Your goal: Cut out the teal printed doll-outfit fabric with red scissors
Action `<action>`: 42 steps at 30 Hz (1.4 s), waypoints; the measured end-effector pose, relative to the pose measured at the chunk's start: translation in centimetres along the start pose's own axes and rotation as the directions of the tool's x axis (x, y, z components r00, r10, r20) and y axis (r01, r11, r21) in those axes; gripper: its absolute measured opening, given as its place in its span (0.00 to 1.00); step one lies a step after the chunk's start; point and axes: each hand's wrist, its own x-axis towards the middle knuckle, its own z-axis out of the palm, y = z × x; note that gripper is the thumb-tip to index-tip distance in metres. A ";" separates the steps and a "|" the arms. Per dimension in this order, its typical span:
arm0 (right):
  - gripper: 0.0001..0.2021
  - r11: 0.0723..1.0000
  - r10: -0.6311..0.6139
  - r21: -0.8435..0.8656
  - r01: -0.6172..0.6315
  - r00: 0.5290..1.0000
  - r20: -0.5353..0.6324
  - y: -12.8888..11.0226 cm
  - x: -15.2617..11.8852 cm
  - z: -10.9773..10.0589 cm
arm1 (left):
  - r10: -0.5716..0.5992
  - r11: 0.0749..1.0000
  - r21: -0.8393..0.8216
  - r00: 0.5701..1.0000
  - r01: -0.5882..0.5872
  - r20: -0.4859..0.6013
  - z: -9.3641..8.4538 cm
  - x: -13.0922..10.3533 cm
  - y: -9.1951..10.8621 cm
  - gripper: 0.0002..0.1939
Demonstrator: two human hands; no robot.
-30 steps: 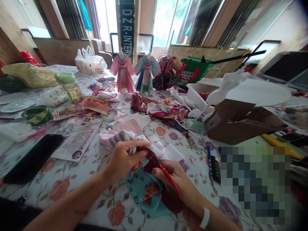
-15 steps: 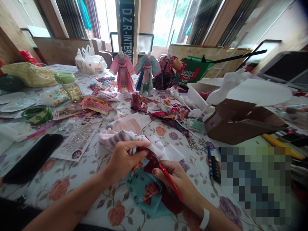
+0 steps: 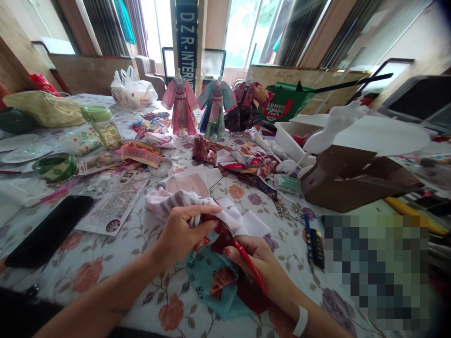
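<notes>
Fingers and thumb of my left hand (image 3: 183, 234) pinch the edge of a bundle of cloth near the table's front. My right hand (image 3: 262, 260) is closed round the red handles of scissors (image 3: 250, 265), whose blades point up and left into the cloth beside my left fingertips. Below the hands hangs turquoise and dark red fabric (image 3: 211, 270) with orange fan shapes. White and pink striped fabric (image 3: 172, 204) lies just beyond my left hand. Where the blades meet the cloth is partly hidden by the folds.
Two small robes, pink (image 3: 179, 105) and green (image 3: 215, 108), stand at the back. A black phone (image 3: 49, 230) and a bead sheet (image 3: 114, 204) lie left. To the right are a cardboard box (image 3: 352, 180) and a blue pen (image 3: 307, 234). Patterned scraps (image 3: 246, 162) lie beyond the hands.
</notes>
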 end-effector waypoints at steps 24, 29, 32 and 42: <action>0.25 0.998 -0.063 0.018 0.063 0.998 0.021 0.3 0.2 -0.2 | -0.011 0.997 -0.070 1.000 0.012 0.016 -0.3 0.0 -0.3 0.13; 0.25 0.996 -0.087 0.005 0.086 0.996 0.036 0.4 0.3 -0.3 | 0.001 0.997 -0.071 1.000 0.000 0.016 -0.2 0.0 -0.2 0.13; 0.26 0.997 -0.077 -0.004 0.077 0.997 0.028 0.4 0.4 -0.3 | 0.005 0.998 -0.067 1.000 -0.004 0.014 -0.2 0.0 -0.1 0.13; 0.25 0.999 -0.048 -0.005 0.048 0.998 0.029 0.6 0.2 -0.3 | -0.009 0.998 -0.061 1.000 0.010 0.006 -0.1 0.0 -0.1 0.12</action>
